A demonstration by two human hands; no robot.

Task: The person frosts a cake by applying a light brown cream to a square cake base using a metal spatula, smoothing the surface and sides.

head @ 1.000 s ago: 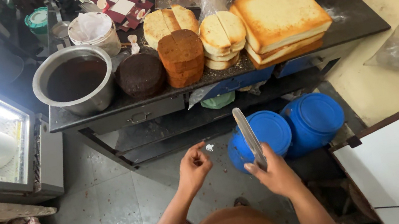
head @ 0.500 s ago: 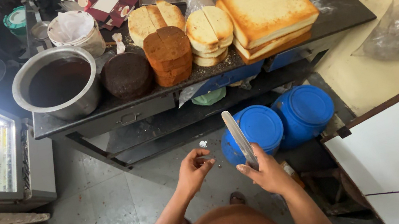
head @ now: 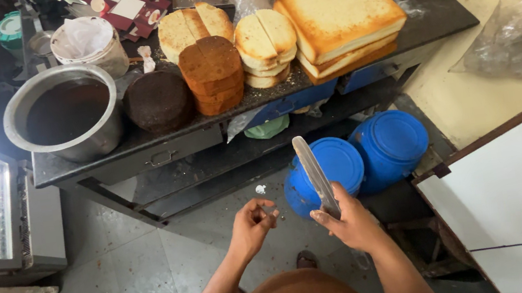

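- The steel pot [head: 68, 114] of dark liquid sits at the left front edge of the black worktable [head: 107, 163]; if you bump the table as you step in, I judge it the first thing to slop or tip.
- The dark round cake [head: 159, 101] and the stacked brown cake [head: 212, 73] stand right at that same front edge, so a careless reach could push them off.
- Your left hand [head: 250, 227] is loosely curled with fingertips pinched together; I cannot tell whether it holds anything. It hangs near the blade, so a quick turn could nick it.
- Your right hand [head: 351, 220] grasps the long knife [head: 315, 175] by its handle, blade pointing up and away over the blue lidded tubs [head: 359, 157]. A greasy or loose hold could let it slide toward the floor and your foot below.
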